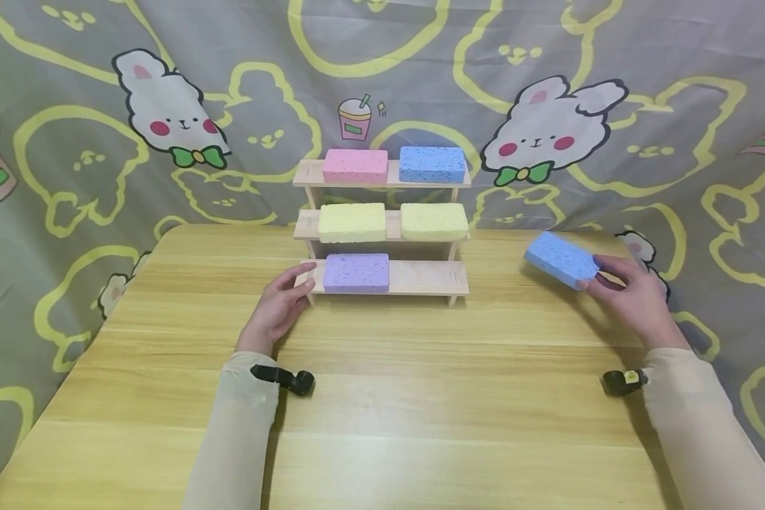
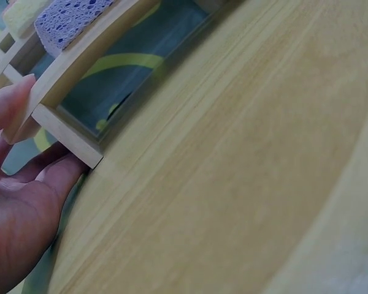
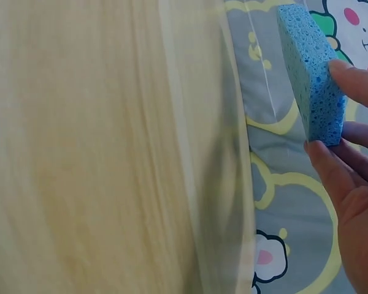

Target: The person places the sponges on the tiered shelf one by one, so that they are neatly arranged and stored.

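A small wooden three-step rack (image 1: 428,278) stands on the table. My left hand (image 1: 278,306) grips the left end of its lowest step, thumb on top and fingers beneath, as the left wrist view (image 2: 24,196) also shows. On that step, to the left, lies a purple sponge (image 1: 357,273). Two yellow sponges (image 1: 352,222) (image 1: 433,221) sit on the middle step. The top step carries a pink sponge (image 1: 355,166) and a blue sponge (image 1: 432,164). Right of the rack, my right hand (image 1: 634,297) pinches another blue sponge (image 1: 559,259) by one end, held above the table.
The wooden table (image 1: 382,397) spreads in front of the rack. A grey curtain (image 1: 408,85) with yellow outlines and rabbit prints hangs behind and at both sides. Each sleeve carries a black wrist camera (image 1: 623,382).
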Demonstrator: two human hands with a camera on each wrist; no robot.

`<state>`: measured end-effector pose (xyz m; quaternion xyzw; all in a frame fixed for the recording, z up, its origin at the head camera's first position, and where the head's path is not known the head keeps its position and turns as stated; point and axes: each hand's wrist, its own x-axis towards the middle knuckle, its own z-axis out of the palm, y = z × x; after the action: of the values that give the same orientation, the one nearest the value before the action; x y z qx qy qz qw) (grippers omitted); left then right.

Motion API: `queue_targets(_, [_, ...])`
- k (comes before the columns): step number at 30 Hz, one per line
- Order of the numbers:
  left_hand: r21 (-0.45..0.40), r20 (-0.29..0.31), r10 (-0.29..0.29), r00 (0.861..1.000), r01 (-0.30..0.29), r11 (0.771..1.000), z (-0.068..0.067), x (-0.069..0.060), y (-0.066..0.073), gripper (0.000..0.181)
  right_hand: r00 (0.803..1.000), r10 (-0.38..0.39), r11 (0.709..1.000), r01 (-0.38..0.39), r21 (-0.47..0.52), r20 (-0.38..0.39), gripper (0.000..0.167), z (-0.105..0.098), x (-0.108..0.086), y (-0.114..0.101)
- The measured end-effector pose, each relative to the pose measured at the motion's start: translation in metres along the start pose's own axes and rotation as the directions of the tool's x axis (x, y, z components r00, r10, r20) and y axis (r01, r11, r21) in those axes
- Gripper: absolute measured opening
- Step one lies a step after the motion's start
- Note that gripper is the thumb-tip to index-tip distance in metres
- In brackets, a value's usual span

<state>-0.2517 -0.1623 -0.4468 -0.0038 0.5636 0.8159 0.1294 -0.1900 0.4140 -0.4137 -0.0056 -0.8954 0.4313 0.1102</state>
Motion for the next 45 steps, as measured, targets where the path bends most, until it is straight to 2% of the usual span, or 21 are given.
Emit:
queue_targets(10, [0.018, 0.011, 0.012, 1.0, -0.012, 1.0, -0.001, -0.001, 0.0, 0.038, 0.999, 0.005, 1.0, -0.006, 0.026, 0.052, 0.061, 0.003, -0.003, -0.004])
queue_targets(23, [0.024, -0.011, 0.011, 1.0, -0.011, 1.0, -0.001, 0.0, -0.001, 0.039, 0.996, -0.045, 0.993, 0.036, 0.109, 0.082, 0.059, 0.015, -0.01, -0.011])
queue_targets(34, [0.022, -0.056, 0.017, 0.998, -0.016, 1.0, -0.001, 0.0, -0.001, 0.031, 0.988, -0.113, 0.989, 0.102, 0.105, 0.105, 0.056, 0.024, -0.009, -0.021])
queue_targets(40, [0.042, -0.047, 0.03, 0.998, -0.028, 0.999, -0.001, 0.0, -0.001, 0.033, 0.982, -0.135, 0.986, 0.12, 0.117, 0.132, 0.054, 0.031, -0.011, -0.027])
queue_targets(45, [0.021, -0.047, 0.028, 0.998, -0.028, 0.999, 0.0, 0.0, -0.001, 0.031, 0.979, -0.145, 0.985, 0.13, 0.11, 0.144, 0.053, 0.036, -0.011, -0.033])
